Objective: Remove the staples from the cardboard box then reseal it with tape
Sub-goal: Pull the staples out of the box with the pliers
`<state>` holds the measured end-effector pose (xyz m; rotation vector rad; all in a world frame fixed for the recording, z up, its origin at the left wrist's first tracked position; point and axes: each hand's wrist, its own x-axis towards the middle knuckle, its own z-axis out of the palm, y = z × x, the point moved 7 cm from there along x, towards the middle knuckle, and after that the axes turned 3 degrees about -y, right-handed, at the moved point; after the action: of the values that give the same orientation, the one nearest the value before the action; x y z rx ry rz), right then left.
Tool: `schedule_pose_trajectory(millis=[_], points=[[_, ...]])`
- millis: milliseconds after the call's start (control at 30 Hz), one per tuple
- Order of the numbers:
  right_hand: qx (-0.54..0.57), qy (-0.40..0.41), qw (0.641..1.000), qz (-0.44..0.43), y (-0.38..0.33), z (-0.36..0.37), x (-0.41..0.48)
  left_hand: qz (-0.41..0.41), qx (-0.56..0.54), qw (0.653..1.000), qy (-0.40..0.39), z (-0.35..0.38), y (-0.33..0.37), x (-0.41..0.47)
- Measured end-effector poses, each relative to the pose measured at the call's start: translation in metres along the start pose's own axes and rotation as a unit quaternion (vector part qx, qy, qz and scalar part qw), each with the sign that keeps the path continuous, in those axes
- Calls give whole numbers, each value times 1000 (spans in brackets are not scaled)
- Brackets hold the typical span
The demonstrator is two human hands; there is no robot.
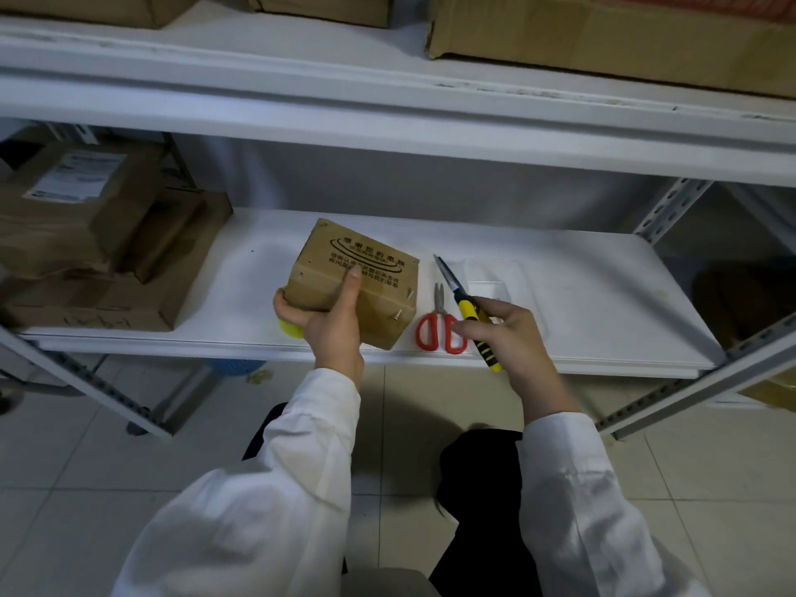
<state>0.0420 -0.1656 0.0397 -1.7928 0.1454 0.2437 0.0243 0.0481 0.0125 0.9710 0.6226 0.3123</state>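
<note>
A small brown cardboard box [366,269] with black printed text sits tilted on the white shelf [581,295]. Staples stick out of its right side near the front corner. My left hand [331,325] grips the box from the front, thumb up on its top face. Under the box, a yellow object [289,328] peeks out, mostly hidden. My right hand [508,338] holds yellow-and-black needle-nose pliers [467,310], whose closed jaws point away, to the right of the box.
Red-handled scissors [439,329] lie on the shelf between box and pliers. A clear plastic tray [504,282] sits behind my right hand. Stacked cardboard boxes [99,234] fill the shelf's left end. More boxes [603,36] stand on the upper shelf. Slotted metal posts [672,209] frame the rack.
</note>
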Motion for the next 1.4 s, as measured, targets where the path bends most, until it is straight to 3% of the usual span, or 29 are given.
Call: schedule_pose_trajectory(millis=[200, 300, 433, 667, 900, 1000, 1100, 1167, 1400], points=[[-40, -36, 998, -28, -15, 23, -15, 18, -35, 998, 45, -11, 13, -3], [102, -37, 994, 33, -10, 38, -19, -26, -53, 997, 50, -12, 8, -7], [271, -27, 953, 133, 4, 68, -20, -79, -119, 989, 38, -5, 0, -19], [372, 9, 919, 127, -7, 94, -22, -36, -164, 985, 45, 8, -4, -36], [377, 89, 915, 115, -8, 68, -17, -94, -123, 987, 39, -4, -9, -36], [353, 66, 926, 113, -12, 50, -14, -107, -60, 990, -64, -9, 4, -26], [325, 33, 940, 98, -19, 45, -14, -133, -38, 972, -192, -2, 12, -26], [318, 23, 943, 91, -22, 47, -15, -155, -30, 961, -226, 1, 13, -28], [287, 54, 955, 58, -26, 49, -17, -162, -74, 968, -178, 2, 3, -31]])
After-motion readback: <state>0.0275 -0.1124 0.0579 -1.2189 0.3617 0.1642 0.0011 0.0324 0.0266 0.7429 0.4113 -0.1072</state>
